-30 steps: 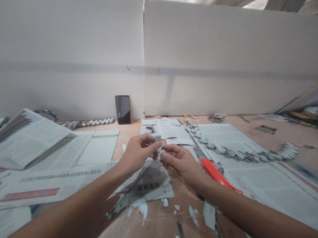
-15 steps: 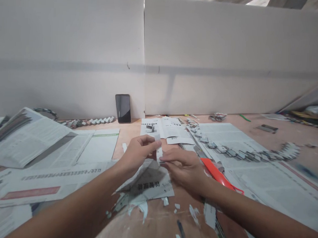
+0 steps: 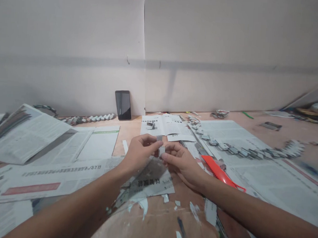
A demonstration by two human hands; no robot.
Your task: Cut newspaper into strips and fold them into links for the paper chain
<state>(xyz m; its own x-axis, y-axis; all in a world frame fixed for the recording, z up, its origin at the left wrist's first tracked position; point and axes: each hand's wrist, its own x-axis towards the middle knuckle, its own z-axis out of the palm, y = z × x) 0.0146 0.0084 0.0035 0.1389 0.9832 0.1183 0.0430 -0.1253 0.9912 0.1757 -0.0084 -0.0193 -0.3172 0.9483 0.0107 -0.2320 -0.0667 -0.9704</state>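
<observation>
Between my hands is a small strip of newspaper (image 3: 161, 150), held above the middle of the table. My left hand (image 3: 141, 152) pinches its upper end between thumb and fingers. The lower end is gripped by my right hand (image 3: 182, 163), with the thumb in front and the fingers curled. Under the hands lies a printed newspaper piece (image 3: 155, 182). A red-handled cutter (image 3: 218, 172) rests just right of my right hand. Past it, a long chain of folded paper links (image 3: 232, 149) curves across the newspaper sheets.
A phone (image 3: 123, 105) leans against the white partition (image 3: 73, 32). Newspaper sheets (image 3: 65, 178) cover the left side, one folded up. A shorter paper chain (image 3: 92, 118) lies by the partition. Paper scraps (image 3: 177, 203) are scattered at the near edge.
The strip has been turned or folded and now looks shorter and greyer. My right hand has rotated, its thumb now in front of the strip. The view has tilted slightly.
</observation>
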